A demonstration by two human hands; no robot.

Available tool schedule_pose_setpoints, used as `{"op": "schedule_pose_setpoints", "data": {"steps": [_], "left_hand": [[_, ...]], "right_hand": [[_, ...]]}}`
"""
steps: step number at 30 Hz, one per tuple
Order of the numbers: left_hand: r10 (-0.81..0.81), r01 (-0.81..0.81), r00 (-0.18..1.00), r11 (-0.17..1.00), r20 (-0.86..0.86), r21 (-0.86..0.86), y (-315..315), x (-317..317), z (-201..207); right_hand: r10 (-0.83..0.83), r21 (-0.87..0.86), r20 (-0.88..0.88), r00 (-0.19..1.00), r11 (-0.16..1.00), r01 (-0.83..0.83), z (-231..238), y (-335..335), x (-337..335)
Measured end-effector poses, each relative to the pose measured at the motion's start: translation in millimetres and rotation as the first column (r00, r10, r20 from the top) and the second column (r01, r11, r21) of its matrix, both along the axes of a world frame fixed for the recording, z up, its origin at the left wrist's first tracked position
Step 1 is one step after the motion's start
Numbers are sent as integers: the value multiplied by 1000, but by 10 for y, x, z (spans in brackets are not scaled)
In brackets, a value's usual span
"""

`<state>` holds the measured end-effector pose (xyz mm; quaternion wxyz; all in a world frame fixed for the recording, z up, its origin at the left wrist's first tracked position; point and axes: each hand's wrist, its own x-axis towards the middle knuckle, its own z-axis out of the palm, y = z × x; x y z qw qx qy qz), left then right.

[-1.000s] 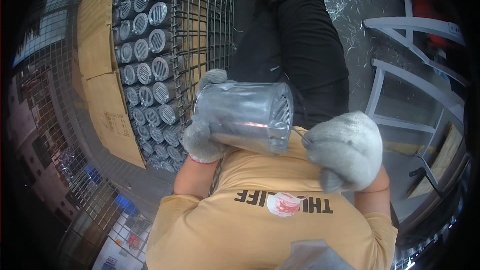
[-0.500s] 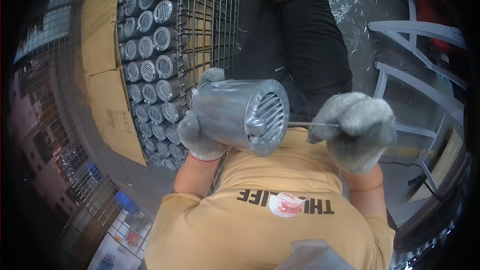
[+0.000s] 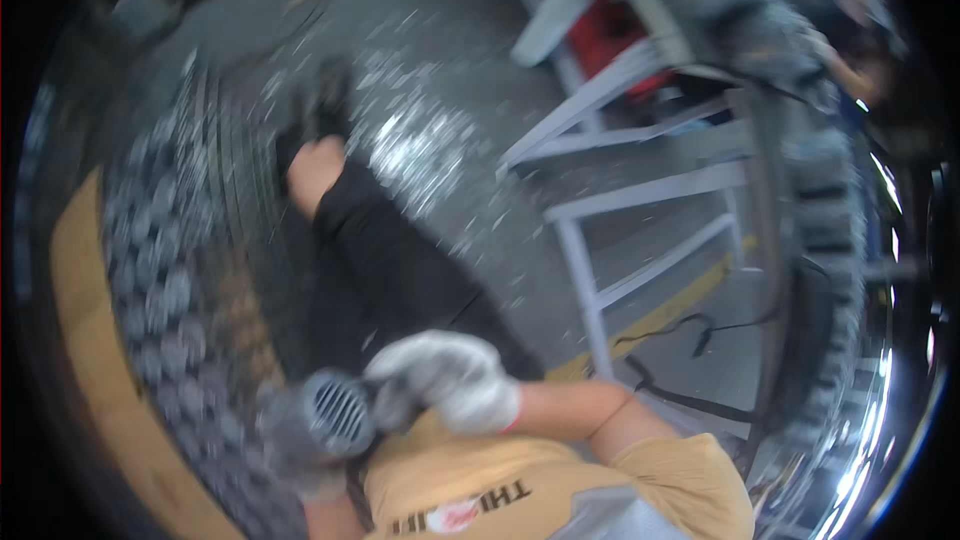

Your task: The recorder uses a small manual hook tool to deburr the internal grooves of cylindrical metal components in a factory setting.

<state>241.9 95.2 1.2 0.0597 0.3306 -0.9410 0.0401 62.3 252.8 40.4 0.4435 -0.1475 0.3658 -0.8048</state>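
A metal cylinder with a slotted grille end [image 3: 342,416] sits low, left of the middle, its grille turned toward the right. My left hand [image 3: 295,455], in a grey work glove, is closed around its body; motion smears the fingers. Close to the right rim of the cylinder is my right hand [image 3: 450,380], also gloved, with its fingers curled. The darker fingertips reach the cylinder's edge, but blur hides whether they touch it. What they hold, if anything, I cannot make out.
Rows of similar cylinders [image 3: 165,290] fill a wire cage lined with cardboard [image 3: 110,340] on my left. Metal shavings [image 3: 420,145] litter the floor ahead. White metal frames [image 3: 650,190] and a black cable [image 3: 690,405] lie to the right. Another person's arm [image 3: 850,75] shows at far right.
The view has swung to the right, showing more floor and frames. My right hand has come close to the cylinder's grille end. The thin rod seen in it earlier is no longer visible.
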Motion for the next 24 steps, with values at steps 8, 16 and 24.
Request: {"op": "schedule_pose_setpoints", "data": {"steps": [8, 16, 24], "left_hand": [[693, 495, 416, 370, -589, 786, -110, -113, -411], [370, 386, 525, 699, -767, 602, -1006, -195, -299], [255, 107, 755, 862, -604, 496, -1376, 250, -201]], "right_hand": [[413, 508, -450, 792, 847, -153, 116, -320, -84], [-109, 47, -573, 812, 985, 165, 611, 118, -1059], [302, -115, -946, -117, 26, 993, 2215, 999, -2299]]}}
